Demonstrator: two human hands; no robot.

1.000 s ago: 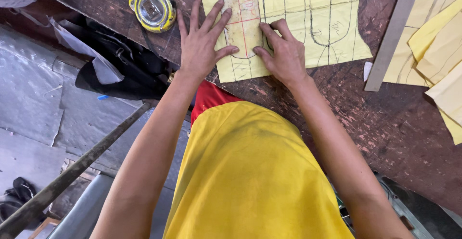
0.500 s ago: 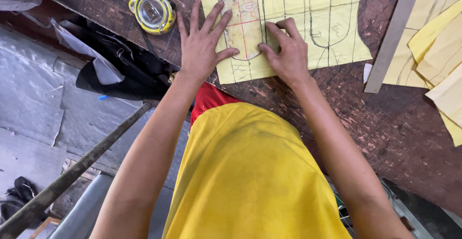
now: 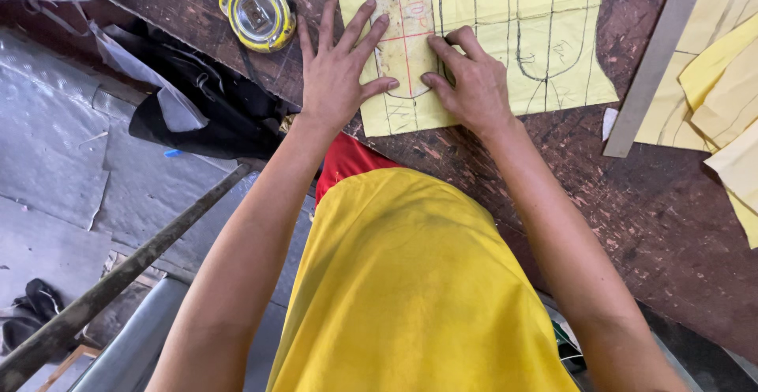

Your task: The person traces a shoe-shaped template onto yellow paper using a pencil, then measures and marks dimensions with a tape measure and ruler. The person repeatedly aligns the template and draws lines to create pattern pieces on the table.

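Observation:
A pale oval cardboard template (image 3: 403, 13) with a red cross on it lies on a yellow sheet (image 3: 553, 84) that carries drawn oval outlines. My left hand (image 3: 335, 76) rests flat on the template's left side with its fingers spread, holding it down. My right hand (image 3: 474, 84) is at the template's right edge with bent fingers, thumb and fingertips touching the edge. Whether it holds a pen is hidden by the fingers.
A yellow tape measure (image 3: 259, 13) sits on the worn wooden table (image 3: 647, 218) left of my left hand. A long grey metal ruler (image 3: 655, 60) and several yellow cut pieces (image 3: 726, 84) lie at the right. Black cloth (image 3: 205, 100) hangs off the table's left edge.
My right hand has crept slightly upward along the template's right edge. My left hand has stayed spread on the template.

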